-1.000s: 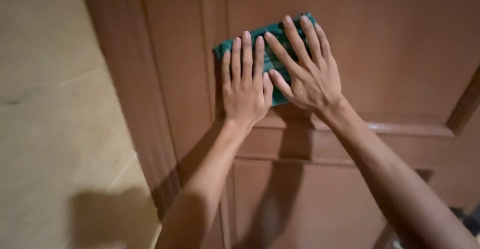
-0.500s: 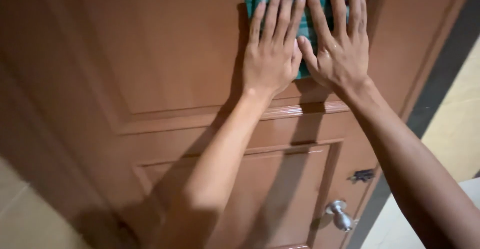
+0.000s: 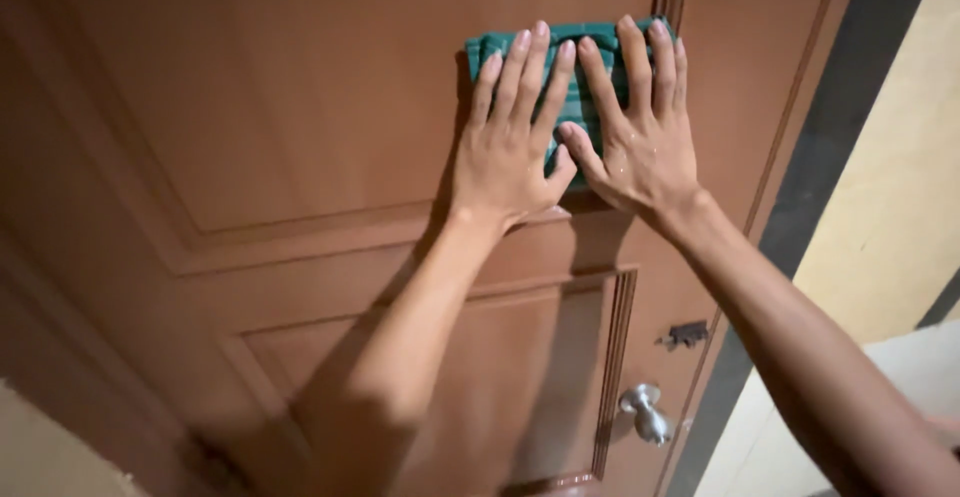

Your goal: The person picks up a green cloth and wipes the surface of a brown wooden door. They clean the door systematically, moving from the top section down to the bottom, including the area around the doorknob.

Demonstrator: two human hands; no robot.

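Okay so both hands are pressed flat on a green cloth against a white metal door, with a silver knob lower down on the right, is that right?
Not quite: the door is brown panelled wood, not white metal, as the head view shows. The rest holds: the left hand and right hand press flat on the green cloth against it, and the silver knob sits lower down on the right.

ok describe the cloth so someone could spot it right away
Find the brown panelled door. High on it, near its right edge, both hands lie flat on a folded cloth. It is the only green thing there, well above the silver knob.
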